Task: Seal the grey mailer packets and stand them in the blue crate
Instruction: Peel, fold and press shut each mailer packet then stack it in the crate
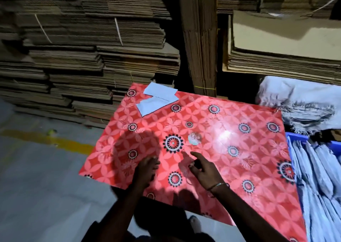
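Note:
Both my hands hover over the near half of the red patterned table (230,131). My left hand (145,169) hangs with loosely curled fingers and holds nothing. My right hand (203,169) points its index finger forward, the other fingers curled, and holds nothing either. At the right edge stands the blue crate (291,140), with several grey mailer packets (317,177) on edge inside it. Two pale flat packets (156,101) lie overlapping at the table's far left corner, out of reach of both hands.
Tall stacks of flattened cardboard (83,57) fill the back and left. A pile of pale bags (299,103) sits behind the crate. Grey floor with a yellow stripe (46,140) lies to the left of the table. A small shiny sticker (194,138) lies mid-table.

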